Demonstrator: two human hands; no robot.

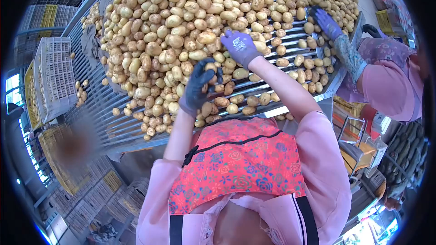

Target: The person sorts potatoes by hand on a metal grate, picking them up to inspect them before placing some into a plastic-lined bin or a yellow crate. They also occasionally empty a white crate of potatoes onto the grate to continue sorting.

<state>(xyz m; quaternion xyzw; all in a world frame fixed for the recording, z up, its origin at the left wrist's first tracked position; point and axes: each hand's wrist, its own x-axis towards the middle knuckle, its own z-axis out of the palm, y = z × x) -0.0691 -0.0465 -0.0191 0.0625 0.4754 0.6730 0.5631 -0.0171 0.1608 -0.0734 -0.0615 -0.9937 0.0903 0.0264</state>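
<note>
My left hand [197, 86], in a dark-coated glove, is turned palm up with its fingers curled round a potato [210, 67]. Below that hand, more potatoes lie against the table's near edge. Palm down over the pile is my right hand [240, 49], in a purple glove. Its fingers bend down among the potatoes and their tips are hidden, so what they grip cannot be made out. A brown-patched potato [206, 37] lies just left of its fingers. The large potato heap [159, 31] spreads over a slatted metal table [97, 104].
A co-worker's purple-gloved hand [326, 23] reaches onto the potatoes at the right. At the left stands a white plastic crate [56, 75] beside the table. Stacked crates [81, 190] fill the lower left. A grey cloth [93, 43] lies along the heap's left side.
</note>
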